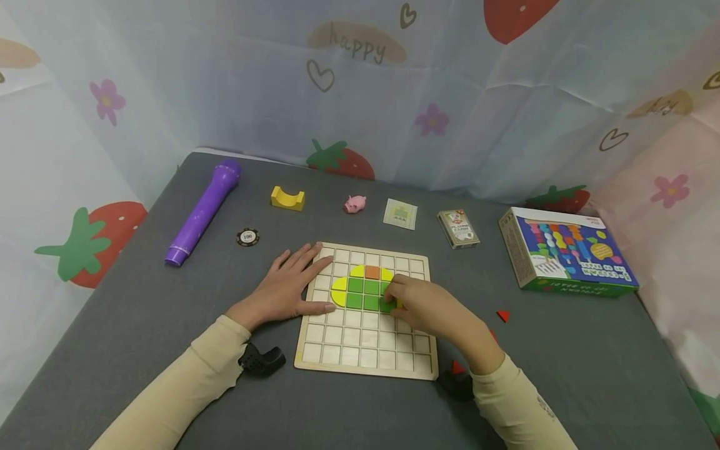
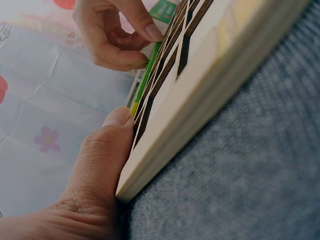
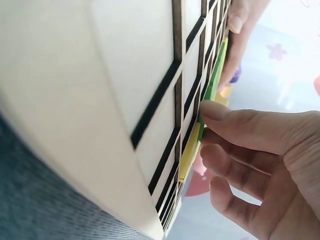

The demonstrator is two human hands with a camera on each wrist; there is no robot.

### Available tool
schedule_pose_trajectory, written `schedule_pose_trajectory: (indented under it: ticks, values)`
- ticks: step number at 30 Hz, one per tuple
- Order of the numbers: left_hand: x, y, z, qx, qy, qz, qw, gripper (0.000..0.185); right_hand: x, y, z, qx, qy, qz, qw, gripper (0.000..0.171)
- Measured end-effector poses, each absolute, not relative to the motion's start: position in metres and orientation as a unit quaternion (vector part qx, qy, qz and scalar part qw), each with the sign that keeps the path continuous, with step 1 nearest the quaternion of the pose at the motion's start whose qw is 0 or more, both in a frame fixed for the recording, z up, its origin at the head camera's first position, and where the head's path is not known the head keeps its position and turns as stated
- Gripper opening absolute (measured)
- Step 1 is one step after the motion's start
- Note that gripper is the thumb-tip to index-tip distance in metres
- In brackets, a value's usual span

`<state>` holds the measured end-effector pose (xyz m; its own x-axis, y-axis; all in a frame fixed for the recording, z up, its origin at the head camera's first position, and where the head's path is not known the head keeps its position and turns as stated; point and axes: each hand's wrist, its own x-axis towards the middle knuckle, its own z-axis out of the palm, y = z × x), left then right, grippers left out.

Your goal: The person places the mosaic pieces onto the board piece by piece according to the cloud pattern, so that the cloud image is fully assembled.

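Green tile [image 1: 387,305] sits at the right edge of the coloured patch on the wooden grid board [image 1: 368,362], pinched at its edge by thumb and fingertips of the right hand [image 1: 433,309]. Patch is made of green squares [image 1: 360,294], yellow curved pieces [image 1: 339,291] and one orange square [image 1: 372,272], set in the upper middle cells of the board. Left hand [image 1: 287,284] lies flat with straight fingers spread over the board's left edge, thumb along the frame, gripping nothing. Board rests near the front middle of the grey table [image 1: 140,325]. Red triangle [image 1: 503,315] lies just right of the board. Farther back: purple microphone [image 1: 204,212], poker chip [image 1: 247,237], yellow block [image 1: 287,198], pink pig [image 1: 355,204], card deck [image 1: 458,229], colourful box [image 1: 568,253] at right.
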<state>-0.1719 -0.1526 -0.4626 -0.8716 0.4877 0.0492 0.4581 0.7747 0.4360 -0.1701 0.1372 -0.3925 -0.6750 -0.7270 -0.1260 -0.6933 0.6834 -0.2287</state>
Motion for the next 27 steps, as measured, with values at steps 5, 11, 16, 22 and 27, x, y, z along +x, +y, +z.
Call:
schedule_pose_trajectory:
  ticks: [5, 11, 16, 22, 27]
  values:
    - [-0.172, -0.153, -0.462, 0.251, 0.942, 0.221, 0.034, 0.091, -0.170, 0.137, -0.395, -0.389, 0.912, -0.080, 0.102, 0.022]
    - [-0.172, -0.153, -0.461, 0.252, 0.941, 0.223, 0.034, 0.091, -0.168, 0.145, -0.391, -0.377, 0.917, -0.096, 0.087, 0.020]
    - [-0.173, -0.152, -0.462, 0.253, 0.941, 0.223, 0.033, 0.091, -0.168, 0.174, -0.382, -0.339, 0.933, -0.112, 0.050, 0.020]
    - [-0.172, -0.153, -0.462, 0.250, 0.941, 0.225, 0.035, 0.092, -0.169, 0.225, -0.380, -0.263, 0.954, -0.139, 0.048, 0.019]
    - [-0.171, -0.152, -0.460, 0.248, 0.941, 0.226, 0.035, 0.092, -0.166, 0.263, -0.379, -0.184, 0.972, -0.128, 0.075, 0.022]
